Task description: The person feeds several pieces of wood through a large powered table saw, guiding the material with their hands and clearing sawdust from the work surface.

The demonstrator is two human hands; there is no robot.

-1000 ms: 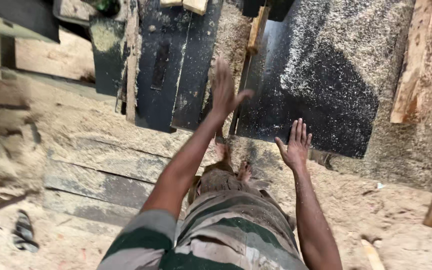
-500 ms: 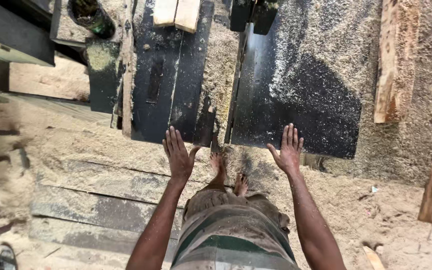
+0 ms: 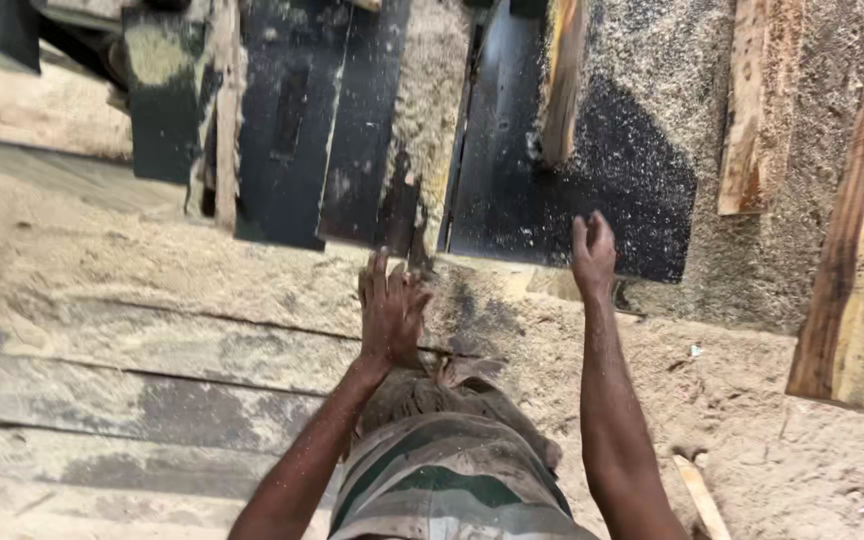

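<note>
Sawdust-covered sawmill floor, seen from above. The black metal worktop lies just ahead. Since 1 second ago the left hand has dropped from the worktop; it now hangs open, empty. The right hand, loosely curled and empty, hovers at the worktop's edge.

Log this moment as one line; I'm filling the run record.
left hand: open, empty, over sawdust-covered planks | right hand: empty, near dark saw table

We see even daylight | no glare | soft shadows near 12 o'clock | slight motion blur at the edges
</note>
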